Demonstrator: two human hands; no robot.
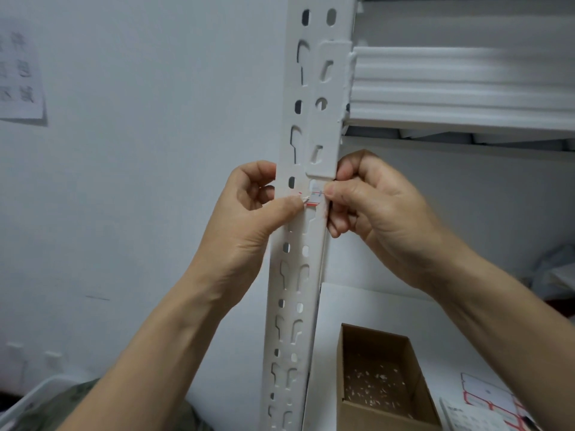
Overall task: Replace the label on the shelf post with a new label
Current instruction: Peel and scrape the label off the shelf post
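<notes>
A white slotted shelf post (298, 275) runs up the middle of the view. A small white label with red edges (313, 198) is stuck on it at hand height, partly torn. My left hand (249, 219) reaches from the left side of the post, and its thumb and forefinger pinch a peeled strip of the label at its left end. My right hand (370, 200) is at the post's right edge, fingers curled, with its thumb tip pressing on the label's right end. A sheet of new red-bordered labels (488, 396) lies on the shelf at the lower right.
An open cardboard box (382, 377) with several paper scraps inside sits on the white shelf board (373, 306) right of the post. A white shelf beam (460, 85) crosses above. A printed paper (20, 73) hangs on the wall at left. A white bin (34, 399) stands at the lower left.
</notes>
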